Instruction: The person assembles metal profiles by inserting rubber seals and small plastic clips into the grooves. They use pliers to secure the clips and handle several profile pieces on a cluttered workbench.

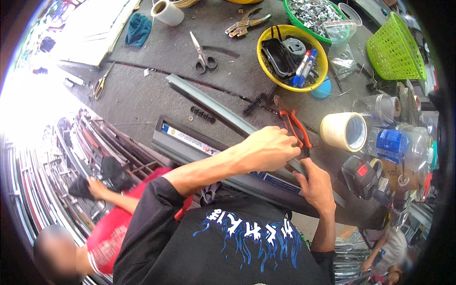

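My left hand (271,148) reaches across a long grey metal profile (213,107), its fingers curled down; whatever is inside them is hidden. Close beside it, my right hand (317,184) is closed at the right part of the profile, thumb raised against the fingers, and its grip is also hidden. Red-handled pliers (297,126) lie just beyond my left fingers, jaws pointing away. A second, wider grey profile with a printed label strip (187,137) runs nearer to me, under my left forearm. Short black ribbed pieces (203,114) lie between the two profiles.
Scissors (202,57), metal hand punch pliers (247,23) and a yellow basket (266,71) with markers and a tape measure stand farther off. At right are a masking tape roll (332,130), plastic bottles (401,142) and a power drill (361,178). A co-worker in red (111,228) is at left.
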The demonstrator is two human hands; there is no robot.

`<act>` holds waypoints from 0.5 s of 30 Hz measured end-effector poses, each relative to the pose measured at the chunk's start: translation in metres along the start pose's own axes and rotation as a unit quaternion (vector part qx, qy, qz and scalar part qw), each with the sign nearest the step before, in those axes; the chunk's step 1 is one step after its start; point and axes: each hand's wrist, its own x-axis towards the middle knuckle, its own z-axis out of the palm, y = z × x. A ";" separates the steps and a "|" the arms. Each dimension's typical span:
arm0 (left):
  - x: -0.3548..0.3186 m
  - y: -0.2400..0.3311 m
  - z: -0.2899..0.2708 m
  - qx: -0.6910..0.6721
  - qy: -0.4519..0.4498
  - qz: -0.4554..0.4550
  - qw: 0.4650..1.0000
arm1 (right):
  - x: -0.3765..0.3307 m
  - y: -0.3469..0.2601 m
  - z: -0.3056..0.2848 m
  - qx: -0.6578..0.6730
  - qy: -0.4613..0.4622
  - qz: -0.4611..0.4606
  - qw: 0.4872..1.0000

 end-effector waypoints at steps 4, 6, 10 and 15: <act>-0.002 0.041 0.008 0.078 0.167 -0.024 0.983 | -0.016 0.020 0.003 -0.014 0.003 -0.001 1.000; -0.016 0.059 0.013 0.061 0.225 -0.043 0.971 | -0.022 0.029 0.007 -0.008 0.024 -0.044 0.999; -0.068 0.062 0.018 0.008 0.193 -0.132 0.972 | -0.027 0.039 0.009 -0.030 0.022 -0.072 0.997; -0.135 0.036 0.005 0.063 0.236 -0.236 0.941 | -0.015 0.032 0.005 -0.045 0.041 -0.119 0.991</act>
